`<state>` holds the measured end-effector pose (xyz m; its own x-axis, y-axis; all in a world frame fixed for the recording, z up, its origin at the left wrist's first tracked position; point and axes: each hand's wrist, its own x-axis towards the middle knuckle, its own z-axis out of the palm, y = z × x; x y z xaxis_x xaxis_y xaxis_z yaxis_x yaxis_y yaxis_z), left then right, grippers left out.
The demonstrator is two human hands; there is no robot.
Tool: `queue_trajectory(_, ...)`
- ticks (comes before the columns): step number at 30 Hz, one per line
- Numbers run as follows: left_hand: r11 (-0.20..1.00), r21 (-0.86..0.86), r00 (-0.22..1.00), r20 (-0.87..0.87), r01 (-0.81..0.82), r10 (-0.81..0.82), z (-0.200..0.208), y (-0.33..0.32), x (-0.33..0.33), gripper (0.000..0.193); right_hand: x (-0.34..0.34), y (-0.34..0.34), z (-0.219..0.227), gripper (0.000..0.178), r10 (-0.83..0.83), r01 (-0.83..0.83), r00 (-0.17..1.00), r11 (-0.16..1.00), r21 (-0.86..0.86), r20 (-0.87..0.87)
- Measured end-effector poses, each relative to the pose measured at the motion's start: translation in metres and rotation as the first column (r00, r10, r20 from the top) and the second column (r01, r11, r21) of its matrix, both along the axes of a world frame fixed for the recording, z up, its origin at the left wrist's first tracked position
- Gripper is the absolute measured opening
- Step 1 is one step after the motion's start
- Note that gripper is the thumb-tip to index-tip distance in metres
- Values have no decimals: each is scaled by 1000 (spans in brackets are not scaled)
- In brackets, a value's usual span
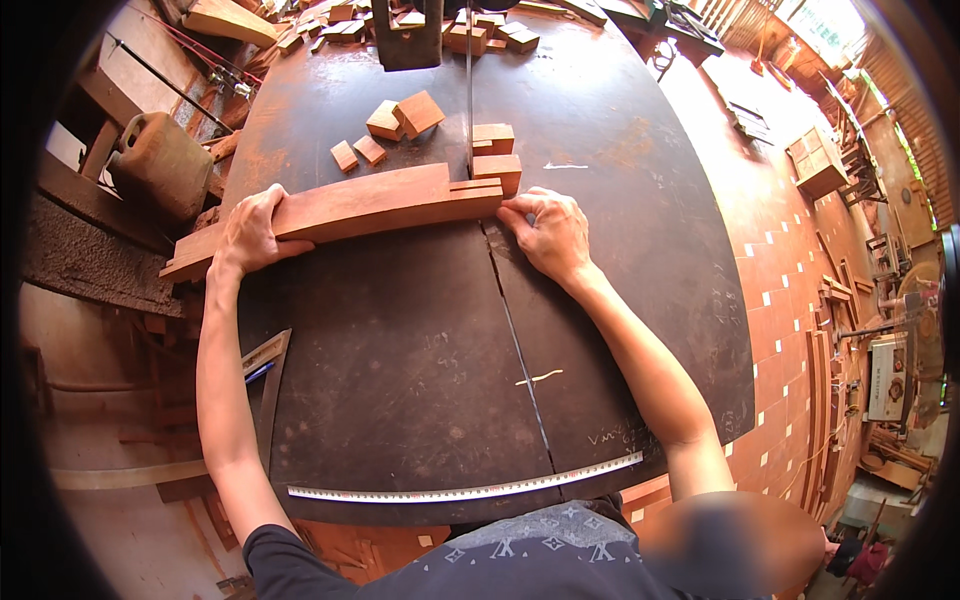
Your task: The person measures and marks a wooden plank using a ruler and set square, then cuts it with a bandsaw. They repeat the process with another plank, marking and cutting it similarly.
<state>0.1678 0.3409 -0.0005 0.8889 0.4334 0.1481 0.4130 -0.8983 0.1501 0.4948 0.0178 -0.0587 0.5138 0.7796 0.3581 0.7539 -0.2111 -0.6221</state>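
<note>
- Head view, surface: dark metal table (400,320) with rust patches toward its far left part and chalk marks toward its right; a slot (520,350) runs to the near edge, and a white measuring strip (470,492) lies along that edge.
- Head view, far half: upright saw blade (469,90); small wood blocks (418,114) lie left of it, and two further blocks (497,172) just right.
- Head view, room: reddish tiled floor (775,300) beyond the right edge; brown container (160,165) beyond the left.
- Head view, workpiece: wooden beam (370,203) lies across the table's left half, long axis roughly parallel to the near edge; its stepped end points right, beside the blade, slightly farther from that edge; the other end overhangs the left edge.
- Head view, grip: left hand (252,232) clasps the beam near its left end; right hand (552,232) has fingers bunched at the stepped end, whether pinching it cannot be told.
</note>
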Motion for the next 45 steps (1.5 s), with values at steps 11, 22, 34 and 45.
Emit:
queue_trajectory(11, 1000, -5, 1000, 6, 1, -1, -1, 4, 2, 67, 0, 6, 0, 17, -31, 31, 999, 999, -8, -37)
queue_trajectory(22, 1000, -14, 1000, -2, -9, 9, 3, 1, 4, 67, -2, 8, 1, 18, -57, 57, 998, 998, -28, -28)
queue_trajectory(34, 1000, -5, 999, -13, -30, 30, 4, -2, 5, 66, -2, 9, -1, 19, -84, 83, 996, 996, -32, -35)
queue_trajectory(45, 999, 2, 999, -5, -32, 32, 2, 0, 5, 66, -3, 12, -1, 20, -119, 116, 991, 992, -49, -65)
